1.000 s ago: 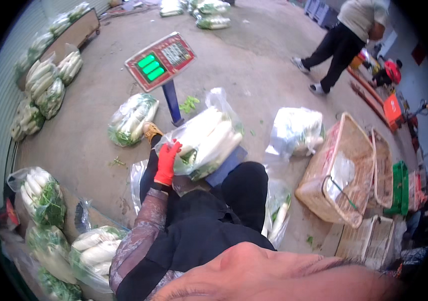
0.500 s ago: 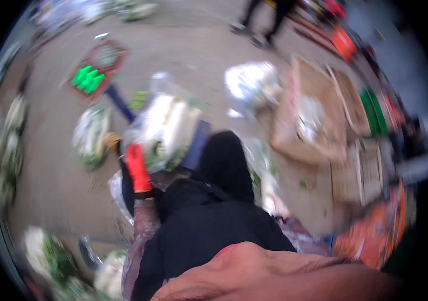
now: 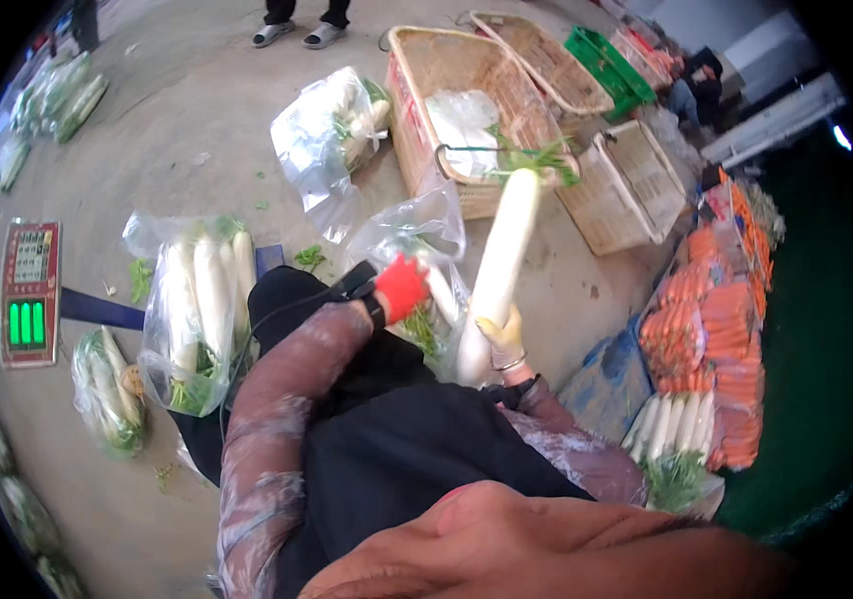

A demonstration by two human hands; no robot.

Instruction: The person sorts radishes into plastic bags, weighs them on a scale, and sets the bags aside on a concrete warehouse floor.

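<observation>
My right hand (image 3: pixel 501 337), in a pale yellow glove, is closed around the lower part of a long white radish (image 3: pixel 504 262). The radish stands tilted, with its green leafy top away from me. To its left, my left hand (image 3: pixel 401 288), in a red glove, has its fingers curled at a clear plastic bag (image 3: pixel 426 222). Another white radish (image 3: pixel 442 294) with greens lies at that bag, beside the red glove. Left of my knee, a filled bag of white radishes (image 3: pixel 209 285) rests on a blue scale platform (image 3: pixel 269 260).
The scale's red display (image 3: pixel 30 290) stands at left, near a smaller radish bag (image 3: pixel 107 389). Ahead are another bag (image 3: pixel 331 130), a large tan crate (image 3: pixel 411 130) and a white crate (image 3: pixel 626 190). Bagged carrots (image 3: pixel 706 329) are stacked at right. A person's feet (image 3: pixel 296 35) show at the far edge.
The view has swung right. My left hand has left the filled radish bag on the scale for the bag at right. My right hand, hidden before, now shows holding a radish.
</observation>
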